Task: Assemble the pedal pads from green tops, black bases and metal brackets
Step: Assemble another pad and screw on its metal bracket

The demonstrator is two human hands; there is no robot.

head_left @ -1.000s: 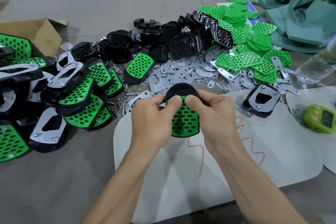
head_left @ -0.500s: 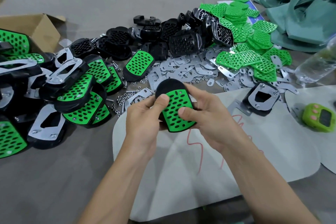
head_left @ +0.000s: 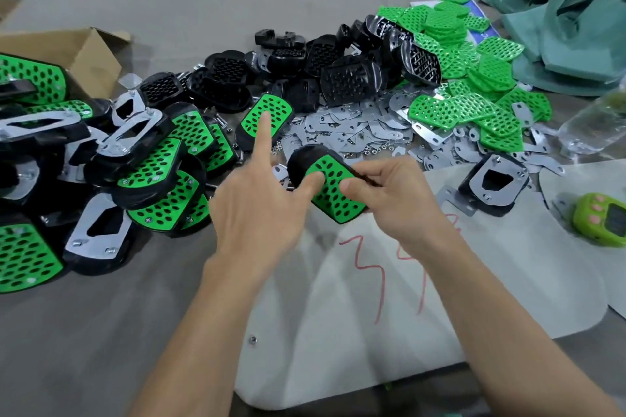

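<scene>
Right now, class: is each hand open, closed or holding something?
Left hand: open, thumb touching the pedal pad.
Right hand: holding the pedal pad.

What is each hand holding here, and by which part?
The right hand grips the pedal pad by its right edge, thumb on the green top; the left hand only touches it.

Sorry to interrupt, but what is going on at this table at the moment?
A person is assembling pedal pads. The right hand grips one green-and-black pad, while the left hand touches it with the thumb, fingers spread. Finished pads lie piled on the left; loose black bases, green tops and metal brackets lie behind.
</scene>
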